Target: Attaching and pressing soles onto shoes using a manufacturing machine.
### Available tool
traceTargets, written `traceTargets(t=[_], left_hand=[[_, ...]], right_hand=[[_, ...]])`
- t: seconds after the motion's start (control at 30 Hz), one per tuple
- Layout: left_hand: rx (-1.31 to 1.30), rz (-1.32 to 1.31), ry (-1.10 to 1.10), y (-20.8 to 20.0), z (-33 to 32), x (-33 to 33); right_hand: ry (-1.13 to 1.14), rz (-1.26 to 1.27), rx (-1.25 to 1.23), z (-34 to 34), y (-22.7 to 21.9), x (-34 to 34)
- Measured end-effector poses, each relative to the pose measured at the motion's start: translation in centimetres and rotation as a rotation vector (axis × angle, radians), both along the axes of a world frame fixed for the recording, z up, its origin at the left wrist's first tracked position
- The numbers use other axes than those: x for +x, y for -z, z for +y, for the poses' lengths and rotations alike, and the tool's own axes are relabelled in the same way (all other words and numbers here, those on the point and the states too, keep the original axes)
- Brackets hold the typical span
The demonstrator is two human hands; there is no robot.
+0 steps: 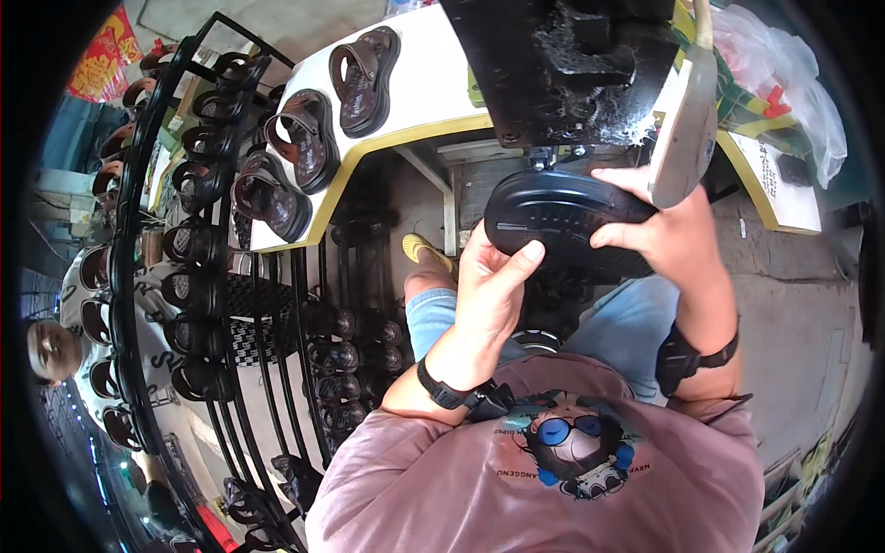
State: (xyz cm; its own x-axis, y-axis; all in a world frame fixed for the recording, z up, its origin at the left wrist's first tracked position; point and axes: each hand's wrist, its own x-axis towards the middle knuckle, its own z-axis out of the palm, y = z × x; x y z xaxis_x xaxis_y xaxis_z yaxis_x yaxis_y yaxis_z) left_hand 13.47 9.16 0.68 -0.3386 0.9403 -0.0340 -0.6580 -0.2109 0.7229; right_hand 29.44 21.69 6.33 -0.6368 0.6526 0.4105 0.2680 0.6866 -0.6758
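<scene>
A black sandal [558,214] is held up just below the dark head of a machine [572,74]. Its rounded end is toward my left hand. My left hand [493,281] grips that end, thumb along the near edge, the other fingers mostly hidden. On the other side my right hand [680,230] is closed round the sandal with thumb and fingers apart along it. A small metal part [542,158] of the machine meets or nearly meets the sandal's far edge; contact cannot be made out. A pale lever [687,129] hangs down in front of my right hand.
Several brown sandals [309,138] stand on the white, yellow-edged table [429,69] at far left. A black rack [129,249] on the left carries many more. Clear plastic bags [774,83] lie at far right. Another person [55,350] is beyond the rack.
</scene>
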Motion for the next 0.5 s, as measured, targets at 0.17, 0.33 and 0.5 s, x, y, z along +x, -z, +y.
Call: traceTargets(t=[0.17,0.33,0.5], left_hand=[[0.018,-0.031,-0.031,-1.4,-0.1,-1.3],[0.012,0.193,-0.172,-4.6,0.3,-5.3],[0.518,1.022,-0.628,-8.5,0.0,-11.3]], right_hand=[[-0.019,-0.013,0.055,-0.5,-4.3,-2.5],[0.144,0.056,-0.284,-2.8,-1.1,-4.5],[0.225,0.27,-0.147,-4.5,6.3,-5.9]])
